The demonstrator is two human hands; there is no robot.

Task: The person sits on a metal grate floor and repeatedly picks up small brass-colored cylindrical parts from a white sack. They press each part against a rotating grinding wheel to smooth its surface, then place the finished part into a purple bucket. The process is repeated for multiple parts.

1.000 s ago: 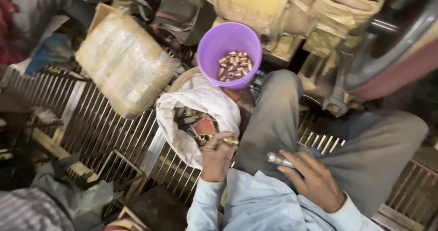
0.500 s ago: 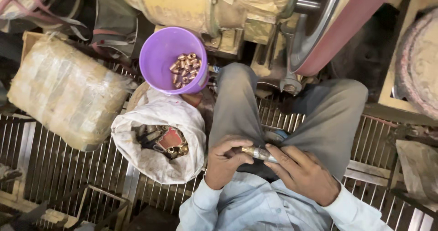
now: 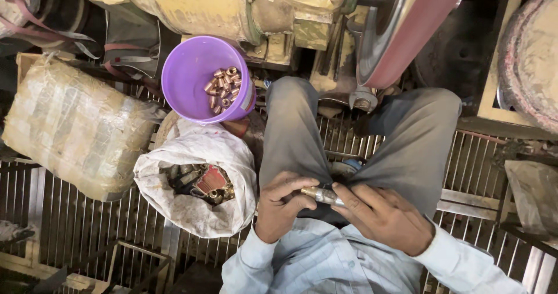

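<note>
Metal fitting (image 3: 323, 196): dull, partly shiny, lying between left hand (image 3: 283, 205) and right hand (image 3: 381, 215). Left of it, white cloth sack (image 3: 195, 183) looking coarse and grimy. Above the sack, purple plastic bucket (image 3: 200, 82) showing smooth, holding coppery glossy metal pieces (image 3: 224, 85). Floor grating (image 3: 87, 230): matt worn metal.

Warm indoor light, moderately bright, from above. Sharp focus centre frame; purple bucket (image 3: 200, 79) upper left vivid, evenly lit. Glare streak on the curved metal wheel rim (image 3: 386, 35) at top centre. Deep shadow in the upper-left corner and under the floor grating (image 3: 75, 230) lower left. Slight wide-angle bending at edges. No motion blur.
</note>
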